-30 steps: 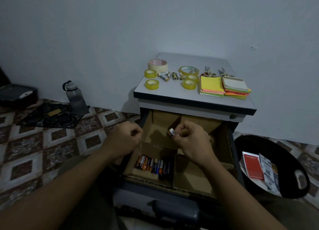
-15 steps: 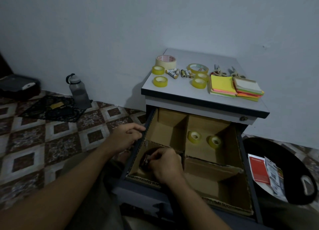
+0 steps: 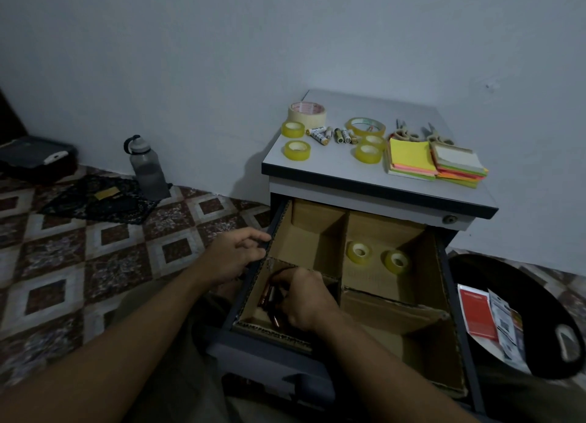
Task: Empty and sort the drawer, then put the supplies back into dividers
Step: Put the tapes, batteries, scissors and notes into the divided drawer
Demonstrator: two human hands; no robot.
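Observation:
The open drawer holds cardboard dividers. My right hand reaches down into the front-left compartment, its fingers curled onto the batteries lying there; the fingertips are hidden in shadow. My left hand grips the drawer's left wall. Two yellow tape rolls lie in the back-right compartment. On the cabinet top are more tape rolls, several loose batteries, sticky-note stacks and scissors.
A black bin with red and white papers stands right of the cabinet. A grey water bottle and a dark cloth are on the patterned floor to the left. The wall is close behind the cabinet.
My right hand went from above the drawer, pinching a battery, down into the front-left compartment. My left hand moved onto the drawer's left wall. The view shifted left.

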